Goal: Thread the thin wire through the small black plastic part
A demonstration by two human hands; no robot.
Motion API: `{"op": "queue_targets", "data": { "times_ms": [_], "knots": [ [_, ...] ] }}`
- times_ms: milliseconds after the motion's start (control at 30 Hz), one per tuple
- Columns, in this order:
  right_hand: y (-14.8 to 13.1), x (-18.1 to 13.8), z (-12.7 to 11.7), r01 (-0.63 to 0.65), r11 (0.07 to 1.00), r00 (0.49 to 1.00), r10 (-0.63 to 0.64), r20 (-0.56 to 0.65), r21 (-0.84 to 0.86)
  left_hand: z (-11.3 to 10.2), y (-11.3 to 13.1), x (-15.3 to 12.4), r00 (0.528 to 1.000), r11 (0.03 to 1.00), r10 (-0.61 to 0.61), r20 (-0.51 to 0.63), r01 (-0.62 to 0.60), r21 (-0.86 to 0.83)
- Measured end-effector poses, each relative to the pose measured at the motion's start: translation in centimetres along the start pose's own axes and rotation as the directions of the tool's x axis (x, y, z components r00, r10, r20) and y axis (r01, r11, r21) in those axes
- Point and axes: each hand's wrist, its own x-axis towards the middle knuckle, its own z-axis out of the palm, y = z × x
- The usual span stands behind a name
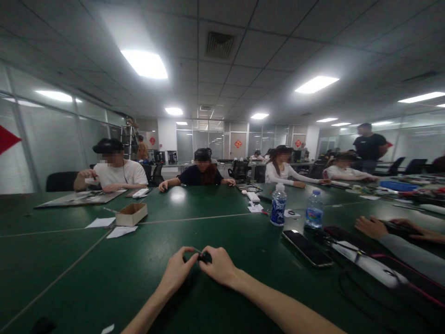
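Observation:
Low over the green table [132, 271], my two hands meet in front of me. A small black object [206, 257] sits between the thumb and fingers of my right hand [219, 266]. Its kind is too small and dark to tell. My left hand [179, 270] is closed in a pinch just beside it, with thumb and index finger curled together. Something thin and greyish shows at the fingertips between the hands; whether it belongs to the black object I cannot tell. The fingers hide most of what they hold.
To the right lie a black phone [306, 248], two plastic bottles [278, 206] and a white power strip [368, 264] with cables. A small open box [131, 215] and papers [121, 231] are ahead left. A co-worker's hands [371, 228] rest at far right; others sit opposite.

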Motion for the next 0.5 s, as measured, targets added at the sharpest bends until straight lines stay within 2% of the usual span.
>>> {"op": "queue_targets", "data": {
  "times_ms": [67, 133, 233, 333, 400, 500],
  "knots": [
    [-1.2, -2.6, -0.2, 0.052, 0.999, 0.999, -0.052, 0.005, 0.0, -0.4, 1.1, -1.3, 0.991, 0.994, 0.06, 0.122, -0.071, 0.083],
    [-2.1, -4.4, -0.4, 0.088, 0.996, 0.996, -0.088, 0.015, -0.001, -0.8, 2.0, -2.9, 0.971, 0.986, 0.058, 0.233, -0.092, 0.137],
    [-3.3, -6.1, -0.5, 0.156, 0.988, 0.987, -0.157, 0.038, 0.013, -1.6, 3.2, -5.8, 0.953, 0.981, 0.036, 0.301, -0.091, 0.174],
    [-4.6, -7.3, -0.1, 0.248, 0.967, 0.966, -0.251, 0.058, 0.05, -3.2, 4.2, -8.8, 0.954, 0.967, 0.011, 0.3, -0.087, 0.239],
    [-5.3, -8.1, 0.5, 0.321, 0.941, 0.942, -0.329, 0.067, 0.105, -4.7, 4.6, -10.9, 0.962, 0.937, -0.035, 0.27, -0.063, 0.345],
    [-5.5, -9.0, 1.6, 0.462, 0.869, 0.877, -0.477, 0.054, 0.18, -7.6, 3.7, -14.1, 0.983, 0.851, -0.109, 0.151, 0.014, 0.524]
  ]
}}
